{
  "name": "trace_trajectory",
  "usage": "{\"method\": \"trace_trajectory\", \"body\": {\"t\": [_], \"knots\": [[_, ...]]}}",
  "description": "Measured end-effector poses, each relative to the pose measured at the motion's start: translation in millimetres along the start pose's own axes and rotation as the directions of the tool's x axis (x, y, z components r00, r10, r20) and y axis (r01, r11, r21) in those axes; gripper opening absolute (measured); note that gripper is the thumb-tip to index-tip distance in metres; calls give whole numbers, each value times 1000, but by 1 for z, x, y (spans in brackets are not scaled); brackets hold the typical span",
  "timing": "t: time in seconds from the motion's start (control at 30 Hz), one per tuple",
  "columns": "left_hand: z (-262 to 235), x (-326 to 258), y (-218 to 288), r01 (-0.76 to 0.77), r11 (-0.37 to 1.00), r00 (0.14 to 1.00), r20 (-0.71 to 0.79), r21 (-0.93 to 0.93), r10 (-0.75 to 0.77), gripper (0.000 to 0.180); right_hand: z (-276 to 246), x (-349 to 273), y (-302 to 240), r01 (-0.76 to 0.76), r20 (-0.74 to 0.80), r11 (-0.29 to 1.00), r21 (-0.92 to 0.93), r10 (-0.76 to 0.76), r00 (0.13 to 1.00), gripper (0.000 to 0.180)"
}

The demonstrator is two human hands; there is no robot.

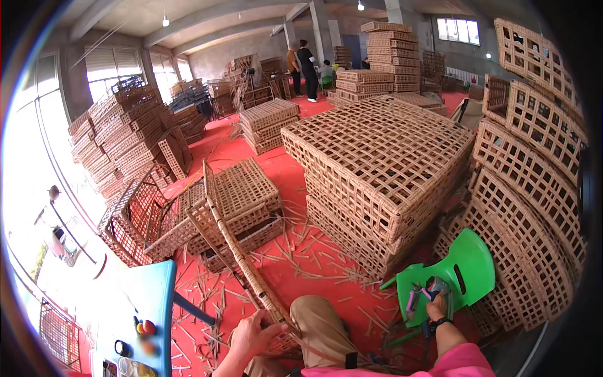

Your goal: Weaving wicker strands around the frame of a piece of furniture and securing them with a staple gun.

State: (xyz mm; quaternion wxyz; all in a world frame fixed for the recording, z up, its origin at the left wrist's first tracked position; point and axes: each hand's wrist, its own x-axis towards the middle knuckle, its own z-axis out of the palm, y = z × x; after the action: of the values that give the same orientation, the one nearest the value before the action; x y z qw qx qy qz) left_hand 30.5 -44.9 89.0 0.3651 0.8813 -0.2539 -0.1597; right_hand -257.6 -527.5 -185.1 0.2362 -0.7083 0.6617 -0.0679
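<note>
A long frame bar [242,264] wrapped in tan wicker slants up and away from my lap, its near end at my knees. My left hand [253,336] grips that near end, thumb laid over the wrapped edge. Out to the right, my right hand [438,306] is closed around a grey handheld tool [442,290], possibly a staple gun, over the seat of a small green plastic chair [475,270]. Pinkish-purple parts [414,296] show beside the tool. Its exact kind is hard to make out.
Large woven baskets [383,144] stand stacked ahead; more woven panels [534,201] lean at the right. A blue-edged table [147,283] at the left carries small items. Cut wicker strips litter the red floor [295,251]. Other people [308,69] stand far off.
</note>
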Motion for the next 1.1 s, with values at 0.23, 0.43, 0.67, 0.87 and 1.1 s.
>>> {"method": "trace_trajectory", "body": {"t": [0.23, 0.43, 0.67, 0.87, 1.1], "knots": [[2, 0, 0, 42, 998, 999, -4, -40, -43, 47, 15, -20, -14, 26, -49, 996, 82, -22, 999, 77], [3, -1, 3, 42, 997, 999, 6, -61, -42, 45, 58, 12, 12, 91, -218, 994, 66, -75, 973, 67], [4, -3, 6, 26, 998, 999, -23, -51, -27, 46, 57, 5, -29, 447, -217, 886, -122, -463, 859, 39], [4, -3, 7, -6, 999, 999, -51, -33, 5, 45, 77, 10, -46, 304, 14, 945, -121, -305, 952, 19], [4, -2, 11, -20, 999, 999, -41, -24, 19, 44, 97, 33, -32, 348, -145, 935, -63, -353, 924, 30]]}}
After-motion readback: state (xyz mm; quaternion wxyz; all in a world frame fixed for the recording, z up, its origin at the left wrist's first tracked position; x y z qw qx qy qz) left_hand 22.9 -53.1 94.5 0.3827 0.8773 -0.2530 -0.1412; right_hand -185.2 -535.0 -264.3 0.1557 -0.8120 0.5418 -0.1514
